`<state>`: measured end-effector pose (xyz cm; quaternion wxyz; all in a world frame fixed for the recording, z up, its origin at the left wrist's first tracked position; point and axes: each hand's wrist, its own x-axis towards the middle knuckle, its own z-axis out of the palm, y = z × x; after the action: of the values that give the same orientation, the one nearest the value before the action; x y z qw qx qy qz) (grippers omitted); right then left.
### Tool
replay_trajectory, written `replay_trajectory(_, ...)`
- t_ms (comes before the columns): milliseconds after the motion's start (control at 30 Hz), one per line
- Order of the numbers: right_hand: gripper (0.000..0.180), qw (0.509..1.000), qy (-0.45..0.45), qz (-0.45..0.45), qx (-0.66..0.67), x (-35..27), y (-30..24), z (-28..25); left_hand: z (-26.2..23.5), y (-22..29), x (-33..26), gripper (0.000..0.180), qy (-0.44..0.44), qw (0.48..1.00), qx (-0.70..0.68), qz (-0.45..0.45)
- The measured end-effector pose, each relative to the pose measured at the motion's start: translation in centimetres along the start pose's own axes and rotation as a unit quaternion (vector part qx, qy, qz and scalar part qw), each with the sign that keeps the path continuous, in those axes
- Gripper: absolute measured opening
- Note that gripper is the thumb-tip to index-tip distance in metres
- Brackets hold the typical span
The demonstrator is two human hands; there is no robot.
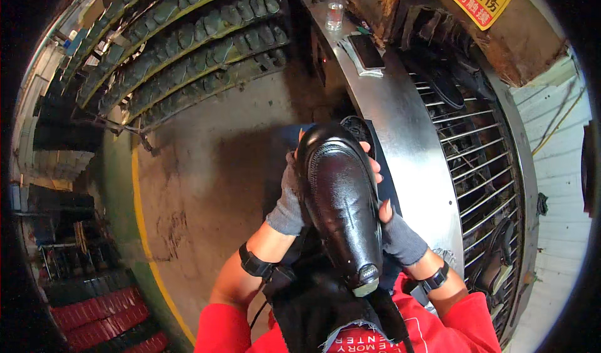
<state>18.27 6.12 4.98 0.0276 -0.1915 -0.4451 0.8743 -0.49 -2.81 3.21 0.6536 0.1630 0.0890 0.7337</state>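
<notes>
A person holds a shiny black shoe (pixel 341 203) up in front of the body, in the middle of the picture. The toe points away and the heel points back at the person. The shoe sits on a form, and a grey block shows at the heel end.

The left hand (pixel 292 196) wears a grey glove with no fingertips. It is wrapped around the left side of the shoe and holds it tight. The right hand (pixel 391 225) wears the same kind of glove. It grips the right side of the shoe, and its bare fingers (pixel 374 165) curl over the edge near the toe. Both wrists have black bands. The sleeves are red, and a black apron (pixel 313 309) hangs under the shoe.

On the right there is a shiny metal desk (pixel 407 140). A dark flat phone (pixel 366 51) lies on it, and farther off stands a clear glass jar (pixel 335 5). Next to the desk is a wire rack (pixel 482 153) with dark shoe parts under it. Far away on the left are long rows of dark shoe soles (pixel 188 40) on shelves. The floor (pixel 206 184) is brown with a yellow line.
</notes>
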Motion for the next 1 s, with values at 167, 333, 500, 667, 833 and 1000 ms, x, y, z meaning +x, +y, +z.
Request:
replay_trajectory(167,0.083,0.992,0.067,0.05,0.098,-1.0,-2.0,-0.7,-6.3,3.1,2.8,0.093,0.25,0.891,0.373,0.06)
replay_trajectory(333,0.063,0.974,0.175,-0.011,0.144,0.2,-4.0,-3.6,-10.4,2.1,6.7,0.063,0.322,0.721,0.613,0.028)
replay_trajectory(500,0.062,0.966,0.221,0.003,0.133,-1.0,-4.2,-7.0,-8.5,2.8,6.9,0.054,0.318,0.771,0.549,0.053)
replay_trajectory(667,0.077,0.953,0.208,0.028,0.22,-2.2,-3.7,-7.1,-5.6,4.9,4.3,0.069,0.141,0.96,0.234,0.058)
replay_trajectory(833,0.08,0.964,0.224,0.008,0.14,-0.9,-3.5,-5.9,-3.0,4.7,3.3,0.08,0.128,0.949,0.276,0.077)
replay_trajectory(1000,0.085,0.949,0.075,0.045,0.303,1.3,-1.7,-4.4,-1.3,6.4,5.3,0.073,0.088,0.97,0.156,0.162)
